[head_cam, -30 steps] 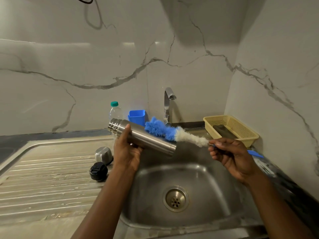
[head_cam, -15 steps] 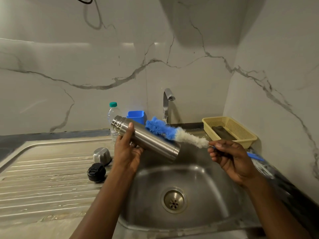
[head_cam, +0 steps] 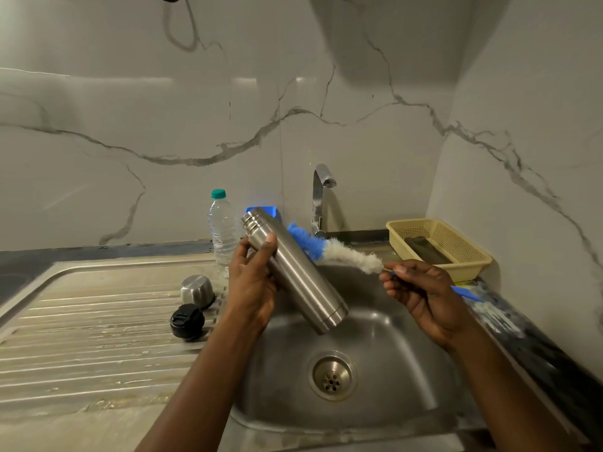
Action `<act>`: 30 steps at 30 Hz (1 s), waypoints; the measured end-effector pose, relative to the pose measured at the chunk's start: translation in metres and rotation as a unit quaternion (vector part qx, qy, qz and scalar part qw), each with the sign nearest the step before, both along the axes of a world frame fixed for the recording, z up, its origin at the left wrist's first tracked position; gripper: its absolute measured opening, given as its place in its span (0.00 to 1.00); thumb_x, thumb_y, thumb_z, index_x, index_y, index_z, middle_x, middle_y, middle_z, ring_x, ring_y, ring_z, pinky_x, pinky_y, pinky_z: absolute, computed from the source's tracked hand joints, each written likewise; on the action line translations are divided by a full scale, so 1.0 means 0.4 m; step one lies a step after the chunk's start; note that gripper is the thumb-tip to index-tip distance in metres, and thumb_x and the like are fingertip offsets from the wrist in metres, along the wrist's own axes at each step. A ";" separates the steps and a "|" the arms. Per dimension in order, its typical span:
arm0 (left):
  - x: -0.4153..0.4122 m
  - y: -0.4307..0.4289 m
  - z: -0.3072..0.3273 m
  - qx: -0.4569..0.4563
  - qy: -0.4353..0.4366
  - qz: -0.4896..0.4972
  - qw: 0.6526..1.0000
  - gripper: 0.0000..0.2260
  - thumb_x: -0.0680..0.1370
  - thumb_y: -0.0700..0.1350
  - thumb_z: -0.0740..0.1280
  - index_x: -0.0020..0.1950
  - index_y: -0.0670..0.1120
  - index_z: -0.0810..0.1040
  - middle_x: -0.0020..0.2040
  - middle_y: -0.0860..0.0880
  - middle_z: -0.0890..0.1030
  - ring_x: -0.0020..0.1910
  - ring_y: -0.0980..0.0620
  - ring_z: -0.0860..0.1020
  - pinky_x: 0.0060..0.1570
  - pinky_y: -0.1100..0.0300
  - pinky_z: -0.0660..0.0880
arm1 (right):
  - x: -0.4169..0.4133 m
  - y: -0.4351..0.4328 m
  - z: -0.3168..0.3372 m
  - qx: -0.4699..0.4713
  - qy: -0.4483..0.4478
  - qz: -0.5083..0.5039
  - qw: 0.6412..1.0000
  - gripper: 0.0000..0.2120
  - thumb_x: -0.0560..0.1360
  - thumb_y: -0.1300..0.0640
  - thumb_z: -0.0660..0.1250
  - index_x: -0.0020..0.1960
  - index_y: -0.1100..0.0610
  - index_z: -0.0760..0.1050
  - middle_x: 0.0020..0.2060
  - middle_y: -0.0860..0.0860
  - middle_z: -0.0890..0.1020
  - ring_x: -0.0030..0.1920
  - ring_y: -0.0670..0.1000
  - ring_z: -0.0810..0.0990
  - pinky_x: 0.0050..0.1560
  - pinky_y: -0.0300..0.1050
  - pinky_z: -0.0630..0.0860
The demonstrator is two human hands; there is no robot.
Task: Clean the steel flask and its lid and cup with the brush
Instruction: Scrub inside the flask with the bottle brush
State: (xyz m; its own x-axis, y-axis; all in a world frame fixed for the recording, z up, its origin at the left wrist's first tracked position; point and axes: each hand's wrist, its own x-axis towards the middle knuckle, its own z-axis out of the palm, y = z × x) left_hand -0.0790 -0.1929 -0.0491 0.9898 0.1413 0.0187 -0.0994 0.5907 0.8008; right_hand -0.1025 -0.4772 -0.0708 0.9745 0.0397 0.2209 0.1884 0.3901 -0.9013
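While both hands work above the sink (head_cam: 408, 370), its basin lies directly below them. Basket (head_cam: 470, 265): yellow, on the counter beyond the right hand (head_cam: 424, 291). Flask (head_cam: 303, 278): steel, tilted, ridged neck end up and away, base low between the hands; the left hand (head_cam: 253, 285) grips its upper body, thumb across the front. Brush (head_cam: 346, 252): blue-and-white head partly hidden behind the flask, contact cannot be told; the right hand pinches the thin blue handle just behind the bristles. Bottle (head_cam: 223, 230): clear plastic, just beyond the left hand. Cup (head_cam: 196, 290): steel, mouth down, left of the left hand. Lid (head_cam: 187, 321): black, just beside the cup.
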 end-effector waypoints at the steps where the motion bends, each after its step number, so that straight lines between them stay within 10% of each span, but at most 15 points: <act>1: 0.004 0.004 -0.001 -0.002 0.004 0.010 1.000 0.24 0.79 0.45 0.73 0.74 0.45 0.74 0.64 0.41 0.81 0.62 0.40 0.83 0.60 0.37 0.82 | -0.002 -0.006 0.002 0.015 0.001 -0.011 1.000 0.20 0.63 0.52 0.82 0.50 0.63 0.87 0.42 0.61 0.87 0.40 0.52 0.87 0.40 0.40 0.84; 9: 0.015 0.013 -0.007 -0.028 0.038 0.010 0.999 0.16 0.82 0.44 0.71 0.69 0.46 0.76 0.59 0.43 0.83 0.57 0.42 0.83 0.51 0.43 0.85 | -0.012 -0.021 0.017 0.065 -0.004 -0.039 0.997 0.10 0.73 0.62 0.67 0.45 0.61 0.88 0.38 0.59 0.87 0.36 0.50 0.86 0.38 0.39 0.83; 30: 0.006 0.009 -0.028 0.084 0.032 -0.030 0.996 0.19 0.80 0.44 0.72 0.71 0.45 0.77 0.62 0.38 0.82 0.57 0.39 0.82 0.58 0.38 0.82 | -0.017 0.001 0.020 0.012 -0.025 0.002 1.000 0.25 0.61 0.48 0.85 0.52 0.62 0.87 0.44 0.62 0.87 0.43 0.54 0.87 0.43 0.42 0.84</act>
State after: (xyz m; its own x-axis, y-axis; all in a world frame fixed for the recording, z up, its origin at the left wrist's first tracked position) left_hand -0.0764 -0.1895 -0.0601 0.9963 0.0815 -0.0265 -0.0132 0.4516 0.8921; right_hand -0.1095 -0.4768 -0.0626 0.9623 0.0374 0.2695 0.2307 0.4125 -0.8813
